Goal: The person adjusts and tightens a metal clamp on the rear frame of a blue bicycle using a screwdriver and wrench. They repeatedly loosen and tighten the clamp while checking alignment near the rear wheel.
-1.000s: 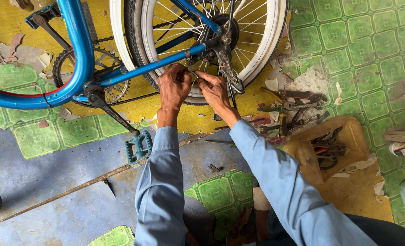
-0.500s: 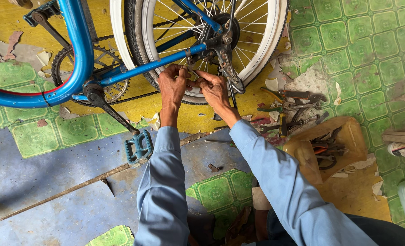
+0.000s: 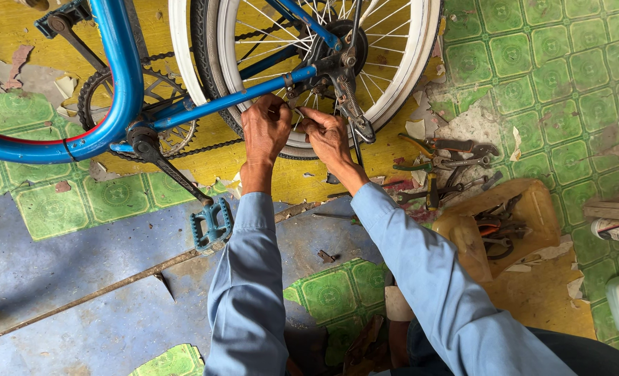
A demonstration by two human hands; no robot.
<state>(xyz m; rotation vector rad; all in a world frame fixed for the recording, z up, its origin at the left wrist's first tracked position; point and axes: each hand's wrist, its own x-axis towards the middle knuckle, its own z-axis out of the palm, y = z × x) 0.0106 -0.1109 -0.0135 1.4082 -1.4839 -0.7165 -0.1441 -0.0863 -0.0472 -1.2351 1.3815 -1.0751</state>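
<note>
Both hands [image 3: 299, 132] barely shifted, fingers pinching bicycle frame [image 3: 233, 99] above peeling floor [image 3: 80, 306].

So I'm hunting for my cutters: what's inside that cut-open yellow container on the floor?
Inside the yellow container lies a tangle of dark metal hand tools, some with reddish handles. They overlap, so what lies beneath them, and whether cutters are there, can't be told.

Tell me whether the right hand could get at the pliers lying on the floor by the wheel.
Probably yes: the right hand works at the blue bicycle frame, and the metal pliers lie uncovered on the floor to its right, nothing between.
</note>
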